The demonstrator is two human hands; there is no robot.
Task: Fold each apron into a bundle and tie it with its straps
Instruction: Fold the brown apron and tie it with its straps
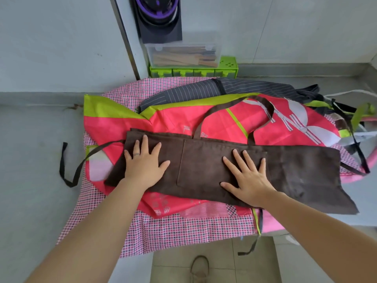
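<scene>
So the brown apron (295,170) is already folded down into a long band, and its long axis runs left to right, straight across in front of the person. The red apron (173,119) sits directly under it (with more aprons below that). Both hands are flat on top, fingers spread and straight, pressing and gripping nothing.

The left hand (144,162) is near the band's left end. The right hand (246,176) is about in the middle, on the pocket (204,166). That leaves a long stretch of band sticking out past the right hand, so I'd guess that end gets folded in next, and the right hand is closer to it. One tie strap (77,170) trails off the left end, and the neck loop (234,108) lies off the far edge.
</scene>
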